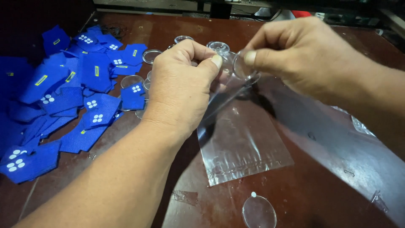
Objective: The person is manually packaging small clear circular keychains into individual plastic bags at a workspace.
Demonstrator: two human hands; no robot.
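My left hand [181, 86] pinches the top edge of a clear plastic bag [240, 143] that hangs down over the dark red-brown table [320, 185]. My right hand [295, 55] holds a small clear round plastic disc [244, 67] between thumb and forefinger, right at the bag's opening. Both hands meet above the middle of the table. The bag's lower sealed end lies on the table surface.
A heap of blue fabric pieces [63, 97] with white dots and yellow tags covers the left side. Several clear round discs [152, 55] lie behind my hands. Another clear disc [259, 212] lies near the front edge. More clear plastic [363, 126] sits at the right.
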